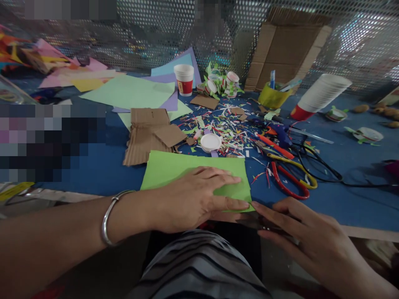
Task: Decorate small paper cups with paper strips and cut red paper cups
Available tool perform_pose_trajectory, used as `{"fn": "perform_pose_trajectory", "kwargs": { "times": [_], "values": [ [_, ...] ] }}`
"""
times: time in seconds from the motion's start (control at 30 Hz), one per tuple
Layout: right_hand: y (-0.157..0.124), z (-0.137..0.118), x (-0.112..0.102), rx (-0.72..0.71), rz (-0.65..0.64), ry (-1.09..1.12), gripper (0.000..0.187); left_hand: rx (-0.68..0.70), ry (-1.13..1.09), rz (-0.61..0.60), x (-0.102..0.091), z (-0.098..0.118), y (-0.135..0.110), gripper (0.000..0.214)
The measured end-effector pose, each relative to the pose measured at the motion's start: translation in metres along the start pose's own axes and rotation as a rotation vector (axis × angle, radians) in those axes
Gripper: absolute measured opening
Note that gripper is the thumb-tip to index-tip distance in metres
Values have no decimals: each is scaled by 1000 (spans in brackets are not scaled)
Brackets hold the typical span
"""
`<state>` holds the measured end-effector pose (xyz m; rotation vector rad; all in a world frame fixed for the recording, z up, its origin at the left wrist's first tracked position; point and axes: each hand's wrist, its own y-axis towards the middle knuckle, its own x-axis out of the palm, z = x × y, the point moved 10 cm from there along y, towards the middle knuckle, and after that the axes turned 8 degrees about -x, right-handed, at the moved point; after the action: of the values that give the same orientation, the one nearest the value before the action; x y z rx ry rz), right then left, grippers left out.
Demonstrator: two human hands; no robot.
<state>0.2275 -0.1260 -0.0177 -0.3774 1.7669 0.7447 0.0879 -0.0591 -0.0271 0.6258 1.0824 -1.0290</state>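
A bright green sheet of paper (174, 166) lies at the table's front edge. My left hand (199, 193) rests flat on it with fingers stretched out, thumb near the sheet's lower right corner. My right hand (305, 232) is at that same corner. Its index fingertip touches or nearly touches the paper by my left thumb. Between its fingers is a dark, narrow, metal-looking tool (249, 223), mostly hidden and too dim to name. A white round lid (211, 142) lies just beyond the paper.
Paper scraps (230, 124) litter the middle. Red-and-yellow-handled scissors (291, 182), a black cable (324, 166) and a glue gun (279, 135) lie right. Behind stand paper cups (183, 79), a tilted cup stack (324, 95) and a yellow pen holder (272, 96). Cardboard (140, 141) lies left.
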Motion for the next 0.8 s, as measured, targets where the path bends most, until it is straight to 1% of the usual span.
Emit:
{"fn": "perform_pose_trajectory", "kwargs": {
  "times": [0.1, 0.17, 0.33, 0.53, 0.63, 0.8],
  "values": [
    [1, -3, 3, -9, 10, -16, 38, 20, 8, -8, 2, 0, 0, 48],
    [1, -2, 2, 14, 32, -14, 38, 21, 0, -8, 2, 0, 0, 49],
    [0, -2, -4, 53, 99, 5, 24, 26, -40, -2, -3, 0, -1, 50],
    [9, -9, -2, 38, 106, 33, 21, 23, -104, -57, -8, -2, 3, 44],
    [12, -11, -1, 31, 104, 23, 22, 36, -105, -76, -8, -2, 4, 46],
    [18, -16, 1, 4, 86, 28, 23, 61, -67, -49, -6, -3, 2, 48]
  ]
}}
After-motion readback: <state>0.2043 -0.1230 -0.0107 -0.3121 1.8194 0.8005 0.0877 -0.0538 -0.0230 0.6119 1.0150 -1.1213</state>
